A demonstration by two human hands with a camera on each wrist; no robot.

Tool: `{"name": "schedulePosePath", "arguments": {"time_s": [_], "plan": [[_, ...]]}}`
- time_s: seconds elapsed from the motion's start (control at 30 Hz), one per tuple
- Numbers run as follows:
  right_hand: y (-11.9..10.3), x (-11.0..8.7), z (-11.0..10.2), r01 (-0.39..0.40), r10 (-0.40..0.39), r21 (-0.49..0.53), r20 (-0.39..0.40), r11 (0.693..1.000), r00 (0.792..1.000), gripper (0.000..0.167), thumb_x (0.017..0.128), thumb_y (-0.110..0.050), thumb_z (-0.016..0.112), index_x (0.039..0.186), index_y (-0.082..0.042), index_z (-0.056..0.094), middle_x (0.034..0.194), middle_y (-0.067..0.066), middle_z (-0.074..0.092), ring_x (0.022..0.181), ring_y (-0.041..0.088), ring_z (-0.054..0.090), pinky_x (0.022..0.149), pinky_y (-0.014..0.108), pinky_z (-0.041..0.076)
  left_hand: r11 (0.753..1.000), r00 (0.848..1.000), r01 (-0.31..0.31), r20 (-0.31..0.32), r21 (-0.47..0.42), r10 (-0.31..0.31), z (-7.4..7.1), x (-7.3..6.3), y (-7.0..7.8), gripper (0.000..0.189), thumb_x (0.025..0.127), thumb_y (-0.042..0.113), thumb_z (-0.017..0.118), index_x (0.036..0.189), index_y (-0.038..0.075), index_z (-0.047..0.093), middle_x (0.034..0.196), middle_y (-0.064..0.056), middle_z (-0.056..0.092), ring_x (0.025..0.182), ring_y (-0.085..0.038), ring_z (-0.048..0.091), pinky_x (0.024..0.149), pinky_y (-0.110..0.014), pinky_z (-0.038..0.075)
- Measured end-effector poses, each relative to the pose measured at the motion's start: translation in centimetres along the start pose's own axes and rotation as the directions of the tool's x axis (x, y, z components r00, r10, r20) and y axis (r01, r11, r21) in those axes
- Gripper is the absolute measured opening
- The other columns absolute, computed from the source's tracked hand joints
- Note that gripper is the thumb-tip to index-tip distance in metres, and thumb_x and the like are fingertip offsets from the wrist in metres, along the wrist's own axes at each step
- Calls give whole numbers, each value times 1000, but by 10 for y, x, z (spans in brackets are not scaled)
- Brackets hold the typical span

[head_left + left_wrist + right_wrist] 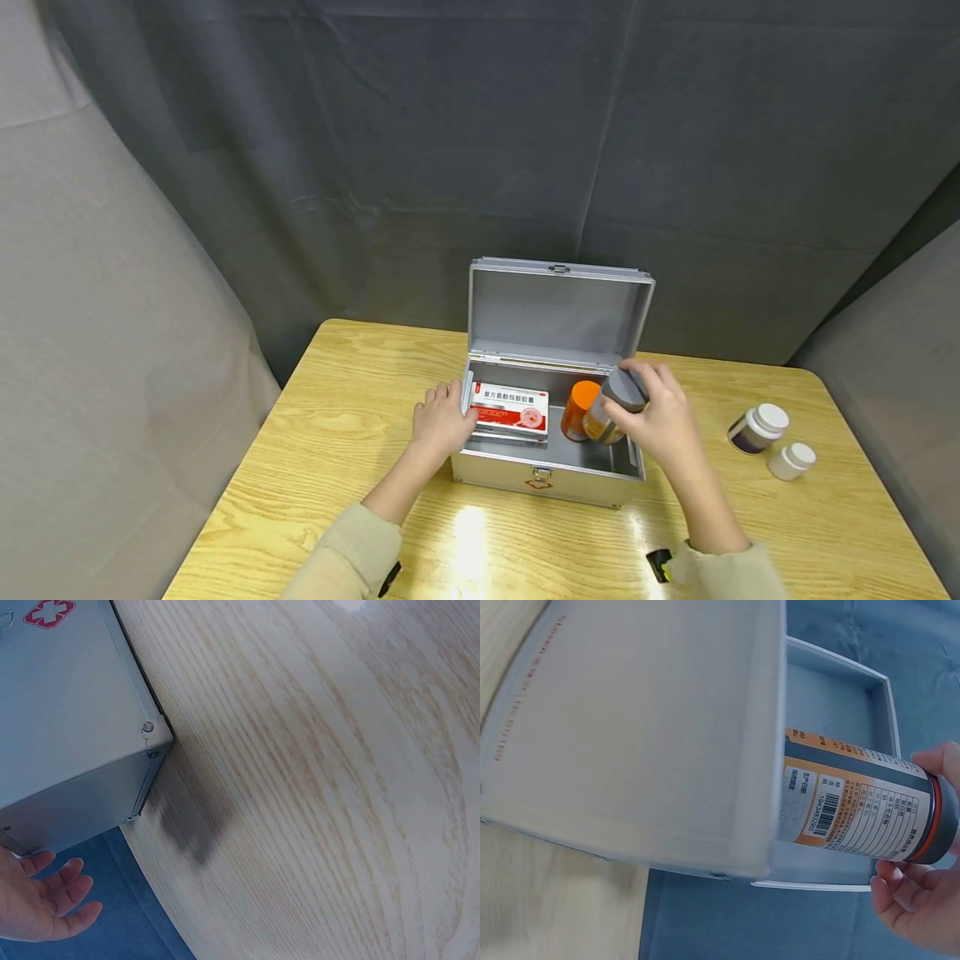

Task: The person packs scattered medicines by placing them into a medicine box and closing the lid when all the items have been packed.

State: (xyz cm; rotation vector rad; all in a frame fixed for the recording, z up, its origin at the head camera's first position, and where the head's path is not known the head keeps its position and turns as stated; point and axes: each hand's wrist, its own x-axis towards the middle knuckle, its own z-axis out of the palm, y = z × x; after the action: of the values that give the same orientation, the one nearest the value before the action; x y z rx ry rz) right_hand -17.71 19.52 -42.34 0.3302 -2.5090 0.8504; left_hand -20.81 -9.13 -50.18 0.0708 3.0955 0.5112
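My right hand [662, 415] grips a supplement bottle by its dark grey lid [626, 390]. The bottle [847, 799], with an orange and white label, is partly down inside the right end of a silver first-aid box [517, 479]. Beside it in the box stands an orange-capped bottle [577, 410]. At the box's left end lies a red and white medicine carton [510, 408] on top of another carton. My left hand [442, 419] rests at the box's left rim, its fingers relaxed; the left wrist view shows the fingers [71, 896] loosely bent beside the box's side wall.
The box's lid [558, 312] stands raised at the back. On the table [360, 375] to the right are a white-capped bottle with a dark label [757, 427] and a smaller white bottle [791, 461]. Dark cloth [420, 167] hangs behind the table.
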Motion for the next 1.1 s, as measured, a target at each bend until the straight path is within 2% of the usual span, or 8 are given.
{"name": "schedulePosePath", "arguments": {"time_s": [0.27, 0.6, 1.1], "plan": [[2, -9, 12, -16, 17, -19, 46, 1000, 999, 50, 68, -22, 75, 113, -10, 56, 94, 15, 52, 74, 29, 52, 57, 39, 45, 1000, 1000, 5, 8, -3, -5, 0, 0, 0, 55, 88, 39, 46, 133, 7, 38, 127, -16, 47, 114, -31, 43, 86, -46, 38], [8, -18, 27, 28, -27, -27, 48, 999, 998, 49, 64, -23, 77, 107, -10, 57, 92, 12, 54, 74, 28, 53, 59, 40, 44, 1000, 1000, 11, 15, -14, -10, 0, 0, 0, 57, 89, 40, 46, 134, 7, 37, 129, -16, 46, 116, -31, 42, 89, -47, 37], [12, -27, 42, -18, 36, -90, 206, 996, 978, 52, 66, -28, 77, 110, -12, 56, 91, 10, 52, 70, 23, 51, 52, 32, 42, 1000, 1000, 9, 13, -15, -8, -1, -1, 1, 56, 89, 39, 47, 133, 7, 38, 127, -16, 47, 115, -31, 42, 87, -46, 38]]}}
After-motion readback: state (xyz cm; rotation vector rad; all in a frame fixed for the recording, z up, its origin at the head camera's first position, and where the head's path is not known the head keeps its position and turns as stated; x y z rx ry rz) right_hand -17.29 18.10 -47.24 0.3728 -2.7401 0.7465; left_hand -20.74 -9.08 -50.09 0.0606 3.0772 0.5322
